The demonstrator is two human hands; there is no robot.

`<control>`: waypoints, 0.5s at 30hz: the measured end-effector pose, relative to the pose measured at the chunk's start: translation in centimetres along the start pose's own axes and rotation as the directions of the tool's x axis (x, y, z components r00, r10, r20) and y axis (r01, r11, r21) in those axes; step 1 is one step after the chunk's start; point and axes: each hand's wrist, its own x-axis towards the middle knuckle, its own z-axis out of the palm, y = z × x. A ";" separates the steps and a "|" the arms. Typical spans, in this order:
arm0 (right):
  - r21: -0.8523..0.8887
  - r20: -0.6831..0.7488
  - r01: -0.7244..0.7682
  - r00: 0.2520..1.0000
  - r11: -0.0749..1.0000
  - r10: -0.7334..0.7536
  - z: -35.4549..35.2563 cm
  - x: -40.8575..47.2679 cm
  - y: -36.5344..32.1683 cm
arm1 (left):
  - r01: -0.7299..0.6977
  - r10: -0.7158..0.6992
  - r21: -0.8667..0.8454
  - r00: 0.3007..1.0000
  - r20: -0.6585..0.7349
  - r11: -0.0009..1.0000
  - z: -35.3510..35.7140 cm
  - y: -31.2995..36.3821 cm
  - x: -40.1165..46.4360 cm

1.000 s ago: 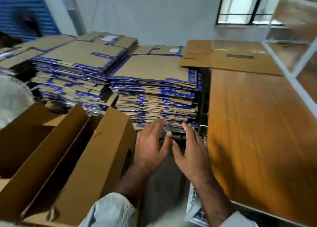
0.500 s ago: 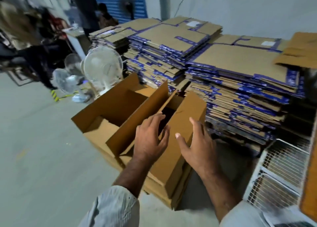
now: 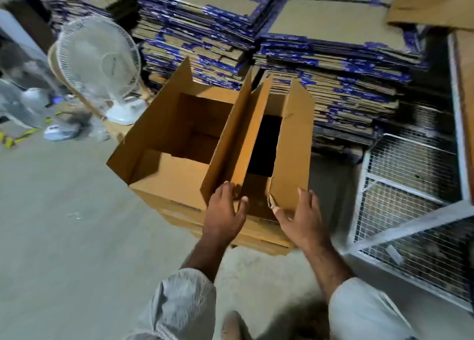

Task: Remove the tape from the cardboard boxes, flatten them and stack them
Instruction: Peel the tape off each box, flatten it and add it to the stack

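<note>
Grey concrete floor [image 3: 64, 237] under everything. Nearest, both hands reach forward with fingers spread: left hand [image 3: 224, 219] touches the near end of an upright flap, right hand [image 3: 302, 219] has its fingers against the next flap's near edge, neither really gripping. Open cardboard box [image 3: 179, 144] sits right in front of the hands. Past it, stacks of flattened boxes [image 3: 320, 65] with blue tape. White fan [image 3: 98, 62] is off beyond the left hand, wire cage [image 3: 410, 191] beside the right.

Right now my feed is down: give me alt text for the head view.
Both hands, left hand and right hand, reach open to the upright flaps of an open cardboard box on the floor, before stacks of flattened boxes; a white fan stands left.
</note>
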 end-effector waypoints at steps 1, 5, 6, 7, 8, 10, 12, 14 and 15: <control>-0.019 0.010 -0.023 1.000 1.000 0.023 0.6 -0.2 0.6 | 0.000 0.000 0.003 0.999 0.051 1.000 0.4 -0.5 0.0; -0.077 0.066 -0.140 0.987 0.987 0.145 2.4 0.2 2.4 | 0.035 -0.041 0.040 0.984 0.171 0.999 2.0 -1.7 0.9; -0.059 0.075 -0.169 0.982 0.984 0.174 2.9 0.4 2.8 | 0.043 -0.052 0.057 0.983 0.178 0.997 2.3 -1.9 1.3; -0.031 0.081 -0.196 0.977 0.980 0.198 3.3 0.7 3.1 | 0.056 -0.069 0.072 0.980 0.186 0.996 2.6 -2.0 1.7; 0.010 0.082 -0.211 0.974 0.977 0.210 3.7 1.0 3.4 | 0.072 -0.088 0.086 0.977 0.194 0.994 3.0 -2.2 2.2; 0.125 0.074 -0.203 0.978 0.971 0.195 4.4 1.6 3.9 | 0.103 -0.123 0.105 0.972 0.203 0.989 3.5 -2.6 3.1; 0.201 0.062 -0.183 0.983 0.962 0.174 4.7 2.1 4.6 | 0.130 -0.150 0.115 0.970 0.192 0.985 3.9 -2.8 3.6; 0.222 0.067 -0.183 0.983 0.958 0.173 4.9 2.5 5.4 | 0.149 -0.169 0.128 0.971 0.171 0.981 4.3 -2.6 4.0; 0.237 0.075 -0.192 0.981 0.952 0.179 4.9 2.6 5.9 | 0.159 -0.179 0.128 0.970 0.165 0.979 4.4 -2.4 4.0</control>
